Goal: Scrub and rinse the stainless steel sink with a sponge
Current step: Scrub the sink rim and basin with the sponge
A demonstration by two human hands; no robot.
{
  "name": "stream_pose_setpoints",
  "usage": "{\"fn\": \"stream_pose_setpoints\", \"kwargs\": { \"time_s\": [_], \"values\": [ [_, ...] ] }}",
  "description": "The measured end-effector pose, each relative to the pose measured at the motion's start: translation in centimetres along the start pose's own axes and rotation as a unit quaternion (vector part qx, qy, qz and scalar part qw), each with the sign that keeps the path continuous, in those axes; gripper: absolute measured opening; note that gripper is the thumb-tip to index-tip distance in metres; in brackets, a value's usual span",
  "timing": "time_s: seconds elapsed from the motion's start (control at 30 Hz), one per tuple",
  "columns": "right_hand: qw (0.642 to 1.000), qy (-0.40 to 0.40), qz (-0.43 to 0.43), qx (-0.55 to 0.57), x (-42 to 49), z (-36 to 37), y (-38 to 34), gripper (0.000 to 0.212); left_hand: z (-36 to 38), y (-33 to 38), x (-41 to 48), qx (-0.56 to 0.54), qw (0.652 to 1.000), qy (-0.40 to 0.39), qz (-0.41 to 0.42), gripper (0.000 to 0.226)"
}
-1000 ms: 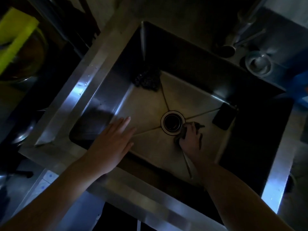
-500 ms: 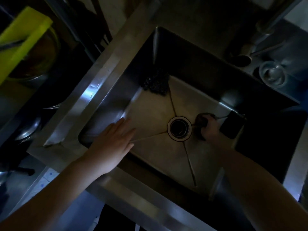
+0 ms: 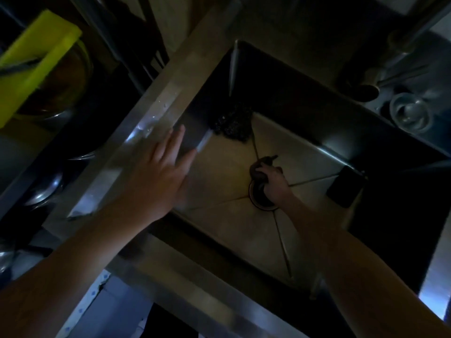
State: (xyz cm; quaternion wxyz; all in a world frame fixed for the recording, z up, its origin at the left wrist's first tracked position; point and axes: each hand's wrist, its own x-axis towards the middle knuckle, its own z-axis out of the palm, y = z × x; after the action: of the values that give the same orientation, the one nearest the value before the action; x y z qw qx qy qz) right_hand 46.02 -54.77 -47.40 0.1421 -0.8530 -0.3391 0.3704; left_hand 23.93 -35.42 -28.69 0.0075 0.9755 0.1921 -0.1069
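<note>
Gripping a dark sponge, the right hand presses it on the sink floor just beside the drain. The left hand lies flat, fingers spread, holding nothing, over the sink's left rim.

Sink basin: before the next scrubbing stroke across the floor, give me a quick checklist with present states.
1. Dark scrubbing sponge gripped in right hand: ok.
2. Sponge pressed on stainless steel sink floor beside round drain: ok.
3. Left hand flat over the left rim, fingers open: ok.
4. Floor clear: not ok, dark bumpy scouring pad in far corner, black rectangular block at right wall.
5. Water running: cannot tell.
6. Lighting: not ok, dim.
</note>
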Motion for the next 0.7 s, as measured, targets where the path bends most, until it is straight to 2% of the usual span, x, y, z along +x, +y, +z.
{"fn": "stream_pose_setpoints", "kwargs": {
  "time_s": [0.1, 0.2, 0.27, 0.37, 0.47, 0.57, 0.63, 0.7],
  "values": [
    [0.992, 0.075, 0.048, 0.088, 0.0, -1.1, -0.1, 0.057, -0.7, -1.3, 1.2, -0.012, 1.000, 0.000, -0.017, 0.056],
    [0.964, 0.161, 0.121, 0.170, 1.2, -2.9, 0.1, 0.054, -0.8, -2.1, 1.8, -0.015, 0.999, -0.029, -0.022, 0.055],
    [0.955, 0.184, 0.148, 0.179, 2.6, -4.3, 0.3, 0.050, -0.9, -2.6, 2.1, -0.023, 0.999, -0.034, -0.013, 0.053],
    [0.960, 0.181, 0.139, 0.164, 5.2, -5.5, 0.0, 0.048, -1.3, -3.2, 2.5, -0.029, 0.999, -0.029, 0.009, 0.051],
    [0.978, 0.129, 0.116, 0.113, 7.1, -5.2, -1.0, 0.049, -1.8, -3.6, 2.8, -0.025, 0.999, -0.030, 0.027, 0.048],
    [0.999, 0.025, 0.016, 0.030, 6.6, -3.5, -2.3, 0.040, -1.9, -3.7, 2.9, -0.032, 0.998, -0.038, 0.025, 0.050],
    [0.997, -0.043, -0.053, -0.029, 4.8, -2.3, -2.7, 0.042, -2.1, -3.5, 2.9, -0.035, 0.999, -0.034, 0.022, 0.049],
    [0.988, -0.078, -0.099, -0.088, 2.7, -1.8, -2.3, 0.051, -2.7, -3.3, 2.8, -0.054, 0.998, -0.019, 0.019, 0.044]
  ]
}}
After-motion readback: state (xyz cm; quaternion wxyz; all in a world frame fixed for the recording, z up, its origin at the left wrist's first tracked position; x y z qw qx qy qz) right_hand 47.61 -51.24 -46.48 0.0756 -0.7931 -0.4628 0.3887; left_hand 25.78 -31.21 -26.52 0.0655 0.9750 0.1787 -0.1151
